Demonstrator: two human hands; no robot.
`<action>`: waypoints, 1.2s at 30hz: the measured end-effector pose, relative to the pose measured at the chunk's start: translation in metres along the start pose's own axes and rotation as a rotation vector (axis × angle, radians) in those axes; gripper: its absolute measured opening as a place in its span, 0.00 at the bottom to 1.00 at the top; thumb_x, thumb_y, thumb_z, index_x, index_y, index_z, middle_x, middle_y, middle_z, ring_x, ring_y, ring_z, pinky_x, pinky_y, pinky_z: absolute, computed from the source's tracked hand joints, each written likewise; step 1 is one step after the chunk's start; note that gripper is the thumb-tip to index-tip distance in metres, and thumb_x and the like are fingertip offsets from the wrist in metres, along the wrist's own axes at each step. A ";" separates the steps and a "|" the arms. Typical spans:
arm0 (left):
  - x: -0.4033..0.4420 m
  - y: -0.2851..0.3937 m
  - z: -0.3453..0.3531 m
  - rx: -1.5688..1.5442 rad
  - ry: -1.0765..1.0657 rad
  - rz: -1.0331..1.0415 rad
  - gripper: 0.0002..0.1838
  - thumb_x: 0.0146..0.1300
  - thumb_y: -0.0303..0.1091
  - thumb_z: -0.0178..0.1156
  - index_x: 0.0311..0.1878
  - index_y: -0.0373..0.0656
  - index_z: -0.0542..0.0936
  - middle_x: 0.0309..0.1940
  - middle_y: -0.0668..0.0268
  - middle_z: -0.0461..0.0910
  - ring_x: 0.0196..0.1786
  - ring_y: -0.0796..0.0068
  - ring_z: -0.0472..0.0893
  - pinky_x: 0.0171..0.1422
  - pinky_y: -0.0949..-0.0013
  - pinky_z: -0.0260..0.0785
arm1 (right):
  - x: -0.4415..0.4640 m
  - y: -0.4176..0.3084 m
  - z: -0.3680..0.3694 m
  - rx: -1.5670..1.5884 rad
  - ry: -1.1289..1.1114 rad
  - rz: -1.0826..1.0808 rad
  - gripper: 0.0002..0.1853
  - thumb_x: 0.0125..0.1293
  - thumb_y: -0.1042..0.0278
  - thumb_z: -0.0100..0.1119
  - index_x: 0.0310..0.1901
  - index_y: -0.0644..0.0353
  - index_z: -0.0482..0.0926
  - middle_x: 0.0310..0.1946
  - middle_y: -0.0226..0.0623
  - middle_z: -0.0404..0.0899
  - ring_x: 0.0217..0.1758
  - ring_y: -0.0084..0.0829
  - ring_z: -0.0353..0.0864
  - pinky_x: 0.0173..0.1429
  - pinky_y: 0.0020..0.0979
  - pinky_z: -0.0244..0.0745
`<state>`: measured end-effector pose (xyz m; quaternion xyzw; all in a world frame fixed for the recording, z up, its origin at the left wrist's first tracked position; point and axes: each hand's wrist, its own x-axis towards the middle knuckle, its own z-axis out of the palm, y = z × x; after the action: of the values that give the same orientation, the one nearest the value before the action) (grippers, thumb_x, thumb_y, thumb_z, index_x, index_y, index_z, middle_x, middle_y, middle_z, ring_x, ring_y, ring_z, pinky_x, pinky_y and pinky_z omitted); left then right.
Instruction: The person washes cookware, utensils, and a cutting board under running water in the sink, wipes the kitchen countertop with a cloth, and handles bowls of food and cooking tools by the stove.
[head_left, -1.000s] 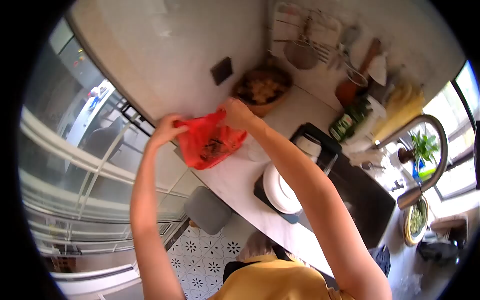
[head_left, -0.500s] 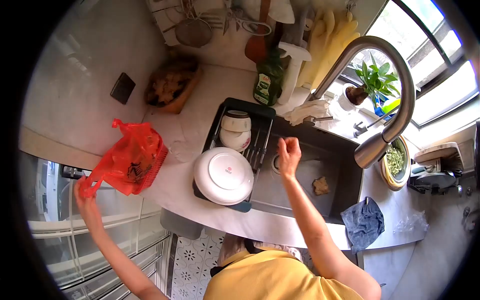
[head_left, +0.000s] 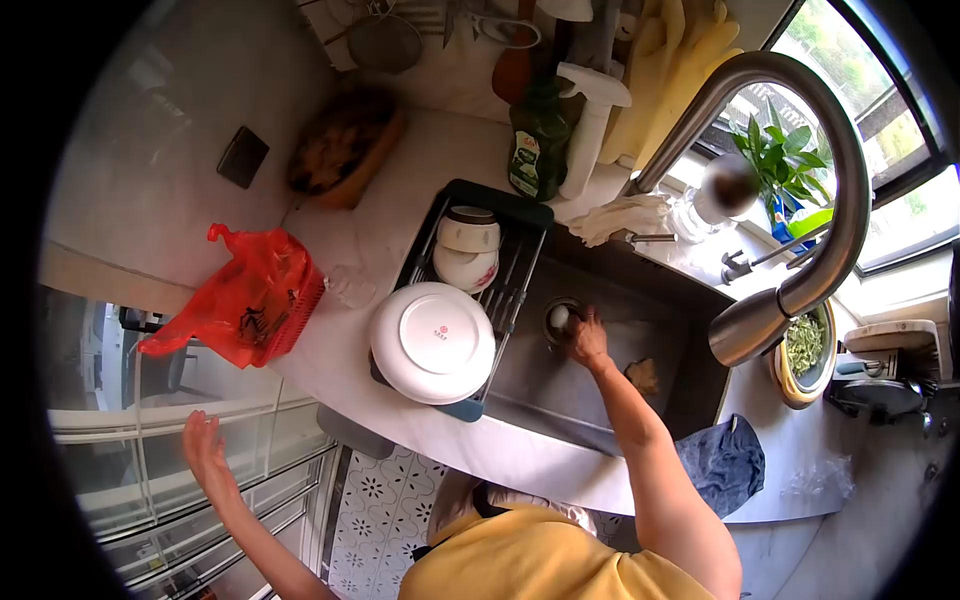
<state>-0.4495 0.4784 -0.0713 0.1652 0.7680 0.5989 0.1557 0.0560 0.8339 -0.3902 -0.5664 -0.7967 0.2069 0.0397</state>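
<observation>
Now the R hand (head_left: 590, 342) is reaching into the sink, fingertips at the drain (head_left: 550, 328); can't tell if gripping. The L hand (head_left: 207, 456) is hanging open, well apart, w/ the red bag (head_left: 245, 300) beyond it. Low, curled fingers are prob. suiting that rim best.

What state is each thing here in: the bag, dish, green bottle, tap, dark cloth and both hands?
Red bag: crumpled, untouched
White dish: upside down
Green bottle: upright
Tap: no stream visible
Dark cloth: rumpled
Left hand: empty
Right hand: in the sink, grip unclear
</observation>
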 end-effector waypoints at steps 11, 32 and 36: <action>-0.012 -0.001 0.031 -0.050 -0.070 -0.022 0.21 0.62 0.35 0.59 0.59 0.44 0.71 0.58 0.65 0.72 0.55 0.74 0.73 0.54 0.70 0.59 | -0.060 0.029 -0.004 0.280 0.037 -0.156 0.27 0.38 0.71 0.76 0.33 0.60 0.63 0.49 0.50 0.69 0.49 0.53 0.71 0.48 0.45 0.71; -0.035 -0.010 0.033 -0.146 -0.136 -0.043 0.17 0.66 0.35 0.56 0.56 0.43 0.72 0.54 0.66 0.74 0.51 0.75 0.74 0.50 0.74 0.60 | -0.062 0.007 -0.107 0.940 0.191 -0.067 0.32 0.43 0.73 0.78 0.52 0.61 0.73 0.48 0.26 0.72 0.50 0.21 0.73 0.54 0.25 0.69; -0.033 -0.011 0.031 -0.159 -0.144 -0.041 0.15 0.67 0.35 0.55 0.55 0.43 0.73 0.54 0.67 0.75 0.50 0.76 0.74 0.49 0.75 0.60 | -0.059 0.008 -0.108 1.012 0.161 -0.077 0.31 0.44 0.74 0.77 0.52 0.60 0.73 0.46 0.24 0.72 0.49 0.19 0.72 0.53 0.23 0.68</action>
<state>-0.4072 0.4885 -0.0877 0.1793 0.7080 0.6413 0.2353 0.1157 0.8123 -0.2848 -0.4607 -0.6115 0.5208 0.3776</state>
